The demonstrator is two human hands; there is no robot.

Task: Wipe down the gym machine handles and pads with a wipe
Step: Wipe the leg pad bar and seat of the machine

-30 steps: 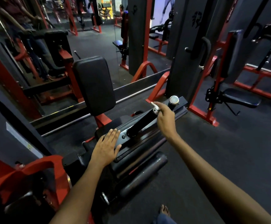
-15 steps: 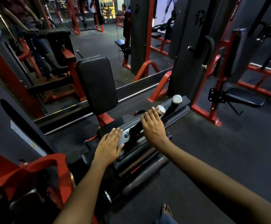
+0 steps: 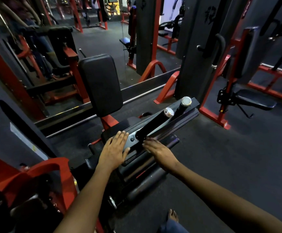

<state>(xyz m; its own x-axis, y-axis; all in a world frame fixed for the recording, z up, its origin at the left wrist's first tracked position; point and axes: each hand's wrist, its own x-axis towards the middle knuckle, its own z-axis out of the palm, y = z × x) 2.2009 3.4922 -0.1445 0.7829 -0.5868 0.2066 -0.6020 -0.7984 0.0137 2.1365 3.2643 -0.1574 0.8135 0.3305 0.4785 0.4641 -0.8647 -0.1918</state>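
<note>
Dark gym floor (image 3: 221,157); the black handle (image 3: 155,124) runs far-right from both flat, released hands: right hand (image 3: 160,151) nearer its base, left hand (image 3: 115,148) pressing the plate. No wipe visible.

The back pad (image 3: 101,84) at 12 o'clock is plain black. The 2 handles (image 3: 155,122) are black with shiny silver end caps. The machine frame (image 3: 47,167) at 8 o'clock is red, its plate (image 3: 131,140) grey. The floor (image 3: 229,157) is dark speckled grey. The seat (image 3: 254,100) at 3 o'clock is black on red posts.
</note>
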